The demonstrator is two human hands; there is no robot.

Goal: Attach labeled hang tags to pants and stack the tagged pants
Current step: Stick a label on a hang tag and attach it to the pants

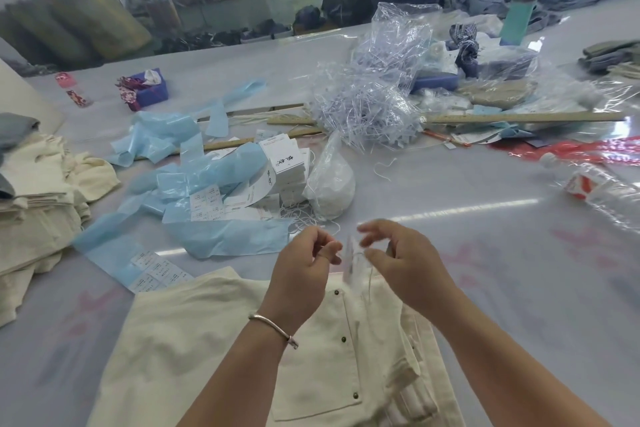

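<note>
Holding white strings: clear bag (329, 180).

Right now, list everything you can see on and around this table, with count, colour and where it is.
Pants: one pair, cream, near edge under the hands.
Hang tag: one, white, blurred, between the hands.
Stacked pants: several, cream, left edge.
Tag boxes: a stack, white, centre.
Backing strips: many, light blue, centre left.
Label sheets: several, white, on the strips.
String bag: one, clear, right of the boxes.
Plastic fasteners: a heap, clear, centre back.
Rulers: about three, wooden, mid table.
Tissue box: one, blue, back left.
Water bottle: one, clear, lying right.
Flask: one, teal, back right.
Left hand: pinching string, bracelet on wrist.
Right hand: fingers curled at the tag.
</note>
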